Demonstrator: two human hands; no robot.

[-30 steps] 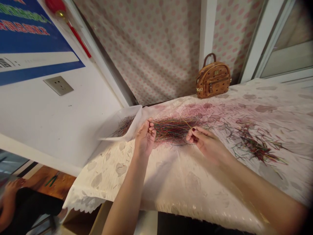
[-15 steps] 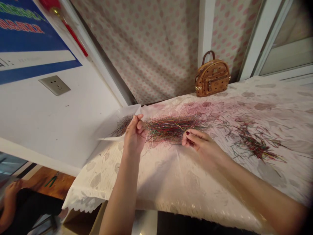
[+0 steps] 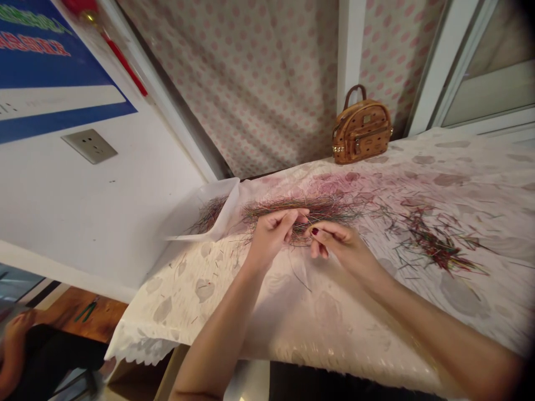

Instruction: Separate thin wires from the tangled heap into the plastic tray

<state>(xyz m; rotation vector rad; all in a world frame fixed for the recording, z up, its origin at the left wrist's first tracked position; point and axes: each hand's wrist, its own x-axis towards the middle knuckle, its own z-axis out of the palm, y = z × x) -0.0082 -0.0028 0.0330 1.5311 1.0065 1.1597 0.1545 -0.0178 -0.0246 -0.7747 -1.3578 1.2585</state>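
A bundle of thin coloured wires [image 3: 326, 207] lies across the cloth, partly hidden behind my hands. Just in front of it, my left hand [image 3: 276, 231] is closed in a pinch, its fingertips at a thin wire. My right hand [image 3: 334, 239], with a dark red thumbnail, pinches the wire close beside the left fingertips. Only a short stretch of it shows between the two hands. One loose dark wire [image 3: 300, 274] lies curved on the cloth below them. More wires [image 3: 213, 214] lie in a translucent white tray [image 3: 229, 209] to the left.
Short wire pieces [image 3: 438, 245] are heaped and scattered at the right. A brown mini backpack [image 3: 363, 133] stands at the back of the cloth-covered table [image 3: 267, 312]. A white wall with a socket [image 3: 90, 146] borders the left. Another person's arm [image 3: 14, 340] is at lower left, near green-handled pliers [image 3: 86, 312].
My left hand has moved right from beside the tray, close to my right hand. The wire stretched between them now shows only briefly. A loose wire now shows below the hands.
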